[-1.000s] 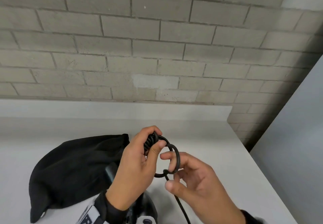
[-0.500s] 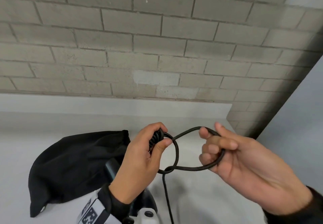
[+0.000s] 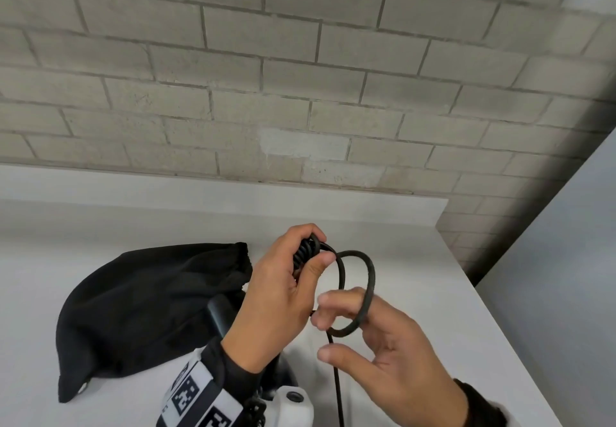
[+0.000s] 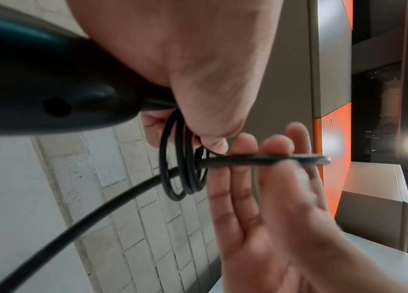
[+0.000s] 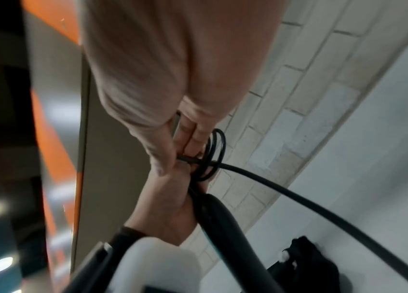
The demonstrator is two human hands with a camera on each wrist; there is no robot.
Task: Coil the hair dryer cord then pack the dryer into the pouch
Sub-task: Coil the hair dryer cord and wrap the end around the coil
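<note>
My left hand (image 3: 315,249) grips several small black coils of the cord (image 3: 305,253) together with the end of the hair dryer's black handle (image 4: 47,89). A fresh loop of cord (image 3: 368,288) hangs over the fingers of my right hand (image 3: 333,328), just right of the left hand. In the right wrist view the right hand (image 5: 178,158) pinches this strand beside the coils (image 5: 214,154). The free cord (image 3: 337,390) drops toward the bottom edge. The dryer's body (image 3: 283,376) is mostly hidden under my left wrist. The black pouch (image 3: 150,310) lies to the left.
Everything sits on a white counter (image 3: 433,293) against a grey brick wall (image 3: 300,93). The counter ends at a right edge (image 3: 483,313) beside a grey panel (image 3: 566,260). A white wrist camera mount (image 3: 293,403) shows at the bottom.
My right hand had swung out to the right with a wide loop; it has come back toward the left hand and the loop is now small. The left hand has barely moved.
</note>
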